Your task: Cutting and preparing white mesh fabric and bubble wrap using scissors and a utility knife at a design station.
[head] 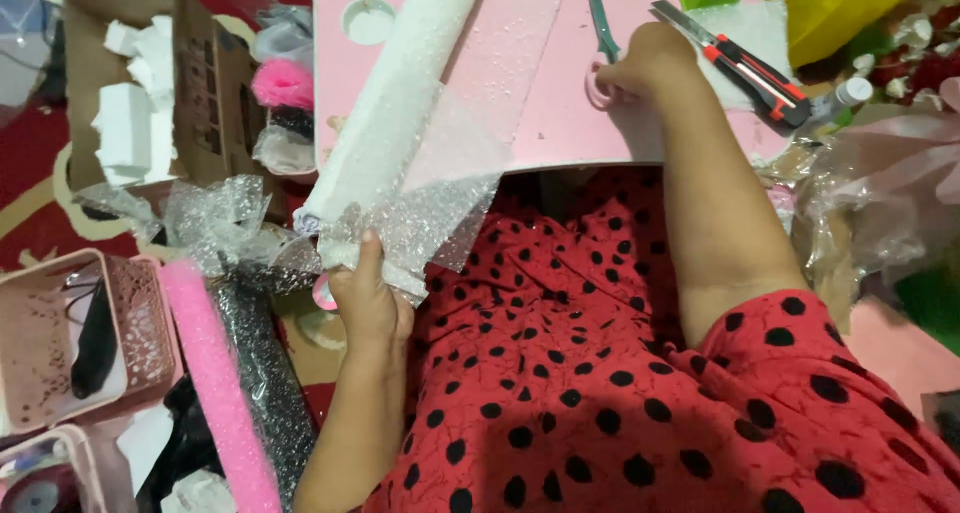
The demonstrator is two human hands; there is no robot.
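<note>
The left hand (368, 303) closes its grip on the near end of the mesh roll (395, 113), which lies across the pink surface (560, 113). Right of the roll, the right hand (645, 65) grasps the scissors (600, 23). The loose mesh may snag and cut crooked.

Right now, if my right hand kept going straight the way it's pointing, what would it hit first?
The right hand already rests on the scissors; straight ahead their blades lie along the pink table, then nothing visible before the picture's edge.
</note>
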